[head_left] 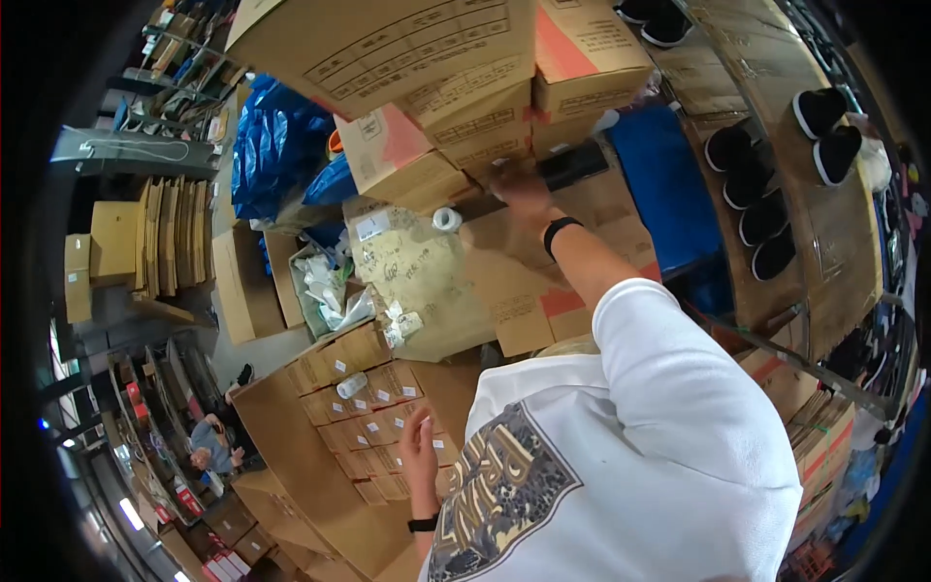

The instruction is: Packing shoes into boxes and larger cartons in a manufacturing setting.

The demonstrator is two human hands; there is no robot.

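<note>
My right hand (522, 191), with a black band at the wrist, reaches forward over a flat piece of cardboard (606, 213). Its fingers are smeared by motion, just in front of the stacked cartons (475, 136), near a long black object (574, 165). Whether it holds anything cannot be made out. My left hand (418, 452), also with a dark wristband, hovers by a large open carton (291, 436) at the lower left. Its fingers are loosely stretched, holding nothing visible. Inside that carton, small labelled boxes (380, 428) sit in rows, with a roll of clear tape (352, 385) on them.
A white tape roll (447, 219) rests on a worn, marked work surface (422, 272). Left of it stands an open box of crumpled wrapping (325, 291), below blue plastic sheeting (276, 145). Black shoes (763, 219) line a rack at right. A person (213, 446) is farther off at left.
</note>
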